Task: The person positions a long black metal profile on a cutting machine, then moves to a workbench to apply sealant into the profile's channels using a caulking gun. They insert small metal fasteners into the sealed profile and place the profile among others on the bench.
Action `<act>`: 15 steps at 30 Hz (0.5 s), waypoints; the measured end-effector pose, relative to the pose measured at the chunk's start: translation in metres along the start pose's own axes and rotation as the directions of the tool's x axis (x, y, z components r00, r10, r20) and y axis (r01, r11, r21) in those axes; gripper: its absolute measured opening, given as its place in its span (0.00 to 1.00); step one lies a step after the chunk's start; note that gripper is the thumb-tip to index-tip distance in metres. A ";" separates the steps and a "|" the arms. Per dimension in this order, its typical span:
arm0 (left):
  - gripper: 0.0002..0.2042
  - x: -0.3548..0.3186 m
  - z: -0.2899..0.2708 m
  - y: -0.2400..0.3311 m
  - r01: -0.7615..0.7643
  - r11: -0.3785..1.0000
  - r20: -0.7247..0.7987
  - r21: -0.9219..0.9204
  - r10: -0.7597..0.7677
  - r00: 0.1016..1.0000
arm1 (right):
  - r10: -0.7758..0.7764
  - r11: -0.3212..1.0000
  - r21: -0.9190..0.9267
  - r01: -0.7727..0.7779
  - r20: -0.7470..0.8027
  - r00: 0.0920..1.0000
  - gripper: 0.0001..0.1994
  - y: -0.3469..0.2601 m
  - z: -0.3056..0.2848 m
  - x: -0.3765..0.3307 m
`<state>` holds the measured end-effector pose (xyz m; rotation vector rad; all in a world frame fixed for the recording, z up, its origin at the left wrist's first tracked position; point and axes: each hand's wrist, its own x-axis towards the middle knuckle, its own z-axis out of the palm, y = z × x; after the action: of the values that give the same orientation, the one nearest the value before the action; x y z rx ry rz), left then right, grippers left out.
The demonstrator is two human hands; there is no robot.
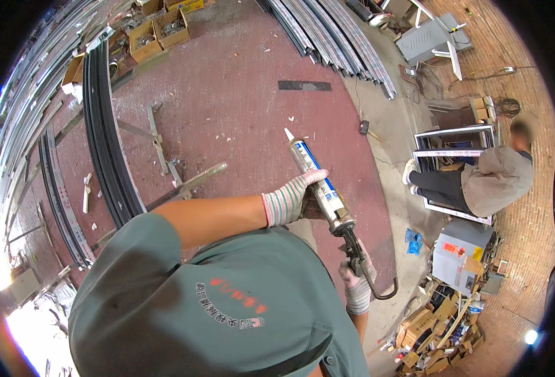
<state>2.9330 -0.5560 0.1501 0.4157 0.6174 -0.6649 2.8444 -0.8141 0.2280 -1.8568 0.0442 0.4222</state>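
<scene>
The left grip (292,198) was wrapped around the barrel of a caulking gun (329,200), held before the torso; the right grip (357,281) held its handle end, trigger pressure impossible to tell. Good control likely called for a steady barrel, gentle squeezing and a clear nozzle (289,134).

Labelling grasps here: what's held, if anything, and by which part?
A caulking gun: the left grip is around its barrel, the right grip at its handle end.
</scene>
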 end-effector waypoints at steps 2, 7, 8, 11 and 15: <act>0.29 0.016 0.007 0.022 -0.069 0.997 0.007 0.030 0.069 0.998 | -0.038 0.999 -0.009 0.037 -0.009 0.999 0.33 0.006 -0.002 0.039; 0.30 0.061 0.024 0.089 -0.230 0.973 -0.002 -0.019 0.230 0.973 | -0.264 0.962 -0.026 0.271 0.152 0.952 0.28 0.014 -0.013 0.166; 0.28 0.071 0.028 0.107 -0.266 0.963 -0.022 -0.031 0.266 0.964 | -0.314 0.948 0.019 0.317 0.210 0.926 0.28 0.010 -0.018 0.200; 0.27 0.097 0.047 0.158 -0.324 0.929 -0.067 -0.179 0.317 0.946 | -0.438 0.818 -0.231 0.527 0.342 0.831 0.27 -0.016 -0.027 0.293; 0.25 0.113 0.062 0.226 -0.485 0.845 -0.183 -0.224 0.452 0.873 | -0.358 0.891 -0.045 0.453 0.543 0.759 0.22 -0.059 -0.014 0.402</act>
<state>3.1806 -0.4770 0.1592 0.3421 0.6797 -0.0807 3.2374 -0.7363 0.1614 -1.7948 -0.7862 0.6230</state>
